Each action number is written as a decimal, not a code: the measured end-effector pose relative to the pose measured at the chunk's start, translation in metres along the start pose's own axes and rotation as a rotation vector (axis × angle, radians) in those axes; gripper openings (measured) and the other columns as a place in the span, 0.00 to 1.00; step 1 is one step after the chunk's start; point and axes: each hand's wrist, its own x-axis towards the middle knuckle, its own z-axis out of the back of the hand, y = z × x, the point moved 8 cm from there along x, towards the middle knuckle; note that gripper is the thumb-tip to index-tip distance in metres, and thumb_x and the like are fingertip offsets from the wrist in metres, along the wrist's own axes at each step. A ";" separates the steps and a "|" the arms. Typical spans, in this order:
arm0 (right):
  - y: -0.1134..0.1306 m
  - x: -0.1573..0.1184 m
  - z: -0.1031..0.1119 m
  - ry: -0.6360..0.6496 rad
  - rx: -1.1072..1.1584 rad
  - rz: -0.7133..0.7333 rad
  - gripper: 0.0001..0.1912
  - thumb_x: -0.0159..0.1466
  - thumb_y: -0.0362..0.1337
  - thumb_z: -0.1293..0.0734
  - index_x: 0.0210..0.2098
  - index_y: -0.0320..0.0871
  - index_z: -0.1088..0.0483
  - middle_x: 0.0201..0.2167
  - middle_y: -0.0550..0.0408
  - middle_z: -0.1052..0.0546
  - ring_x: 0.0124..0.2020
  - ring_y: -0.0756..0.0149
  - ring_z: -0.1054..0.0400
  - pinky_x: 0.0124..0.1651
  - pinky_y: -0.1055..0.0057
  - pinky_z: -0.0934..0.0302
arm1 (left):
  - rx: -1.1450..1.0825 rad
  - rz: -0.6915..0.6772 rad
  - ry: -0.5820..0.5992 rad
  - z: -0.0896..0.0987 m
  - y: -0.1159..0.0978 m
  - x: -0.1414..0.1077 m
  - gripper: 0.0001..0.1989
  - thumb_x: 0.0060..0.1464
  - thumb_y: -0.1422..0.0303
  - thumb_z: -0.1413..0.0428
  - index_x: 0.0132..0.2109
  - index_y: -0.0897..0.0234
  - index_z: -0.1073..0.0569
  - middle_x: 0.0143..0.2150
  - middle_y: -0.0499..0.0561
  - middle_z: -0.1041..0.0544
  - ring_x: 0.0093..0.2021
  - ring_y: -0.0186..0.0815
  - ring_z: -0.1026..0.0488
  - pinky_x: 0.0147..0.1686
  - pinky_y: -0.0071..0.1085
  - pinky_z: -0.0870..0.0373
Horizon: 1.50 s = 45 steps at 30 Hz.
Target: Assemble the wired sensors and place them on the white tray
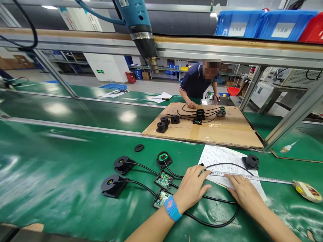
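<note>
A yellow tape measure (pixel 307 191) lies at the right, its blade (pixel 267 179) pulled out leftward across a printed sheet (pixel 227 156). My left hand (pixel 191 186), with a blue wristband, has its fingers closed over the blade's end beside a black cable (pixel 227 164); the exact grip is partly hidden. My right hand (pixel 246 191) rests its outstretched fingers along the lower edge of the blade. That cable runs toward a black round housing (pixel 251 162). Left of my hands are two small boxes with green circuit boards (pixel 163 179), cabled to black round housings (pixel 114 185).
Another black housing (pixel 164 159) and a black ring (pixel 139 148) lie on the green mat. Behind, a cardboard sheet (pixel 176 134) carries more cabled parts; a co-worker (pixel 195 80) leans over it. A blue power tool (pixel 137 23) hangs overhead. A small bottle (pixel 286 148) stands right.
</note>
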 end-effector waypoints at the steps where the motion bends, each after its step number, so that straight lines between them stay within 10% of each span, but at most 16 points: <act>1: 0.002 0.004 0.001 0.012 -0.004 -0.012 0.18 0.68 0.36 0.35 0.57 0.44 0.28 0.48 0.43 0.22 0.48 0.46 0.27 0.49 0.49 0.32 | -0.016 -0.014 0.002 -0.001 -0.004 0.000 0.25 0.62 0.62 0.38 0.64 0.58 0.32 0.64 0.58 0.29 0.63 0.50 0.33 0.62 0.52 0.33; 18: 0.016 0.026 0.009 0.211 0.176 -0.003 0.08 0.70 0.37 0.36 0.40 0.45 0.25 0.40 0.50 0.22 0.43 0.58 0.27 0.47 0.63 0.34 | -0.034 -0.049 0.068 -0.017 -0.014 -0.005 0.27 0.63 0.57 0.39 0.65 0.57 0.34 0.63 0.55 0.28 0.61 0.49 0.32 0.61 0.49 0.34; 25: 0.015 0.068 0.028 0.124 0.143 -0.007 0.23 0.74 0.47 0.43 0.30 0.43 0.26 0.30 0.49 0.23 0.35 0.56 0.28 0.43 0.60 0.38 | -0.008 -0.091 0.109 -0.022 -0.019 -0.005 0.26 0.62 0.57 0.38 0.63 0.58 0.33 0.58 0.53 0.25 0.57 0.47 0.30 0.57 0.46 0.33; 31: 0.025 0.112 0.033 0.052 0.216 0.072 0.17 0.74 0.37 0.44 0.51 0.48 0.24 0.45 0.50 0.18 0.47 0.57 0.24 0.51 0.59 0.38 | 0.083 -0.178 0.163 -0.028 -0.021 -0.011 0.23 0.62 0.55 0.38 0.59 0.59 0.30 0.51 0.52 0.24 0.53 0.44 0.29 0.55 0.42 0.34; 45: 0.066 0.098 0.034 -0.082 0.461 0.104 0.13 0.69 0.32 0.40 0.40 0.48 0.24 0.38 0.55 0.17 0.39 0.63 0.23 0.48 0.63 0.38 | 0.201 -0.360 0.134 -0.031 -0.040 -0.026 0.19 0.62 0.55 0.38 0.51 0.63 0.29 0.41 0.50 0.25 0.46 0.41 0.29 0.51 0.40 0.36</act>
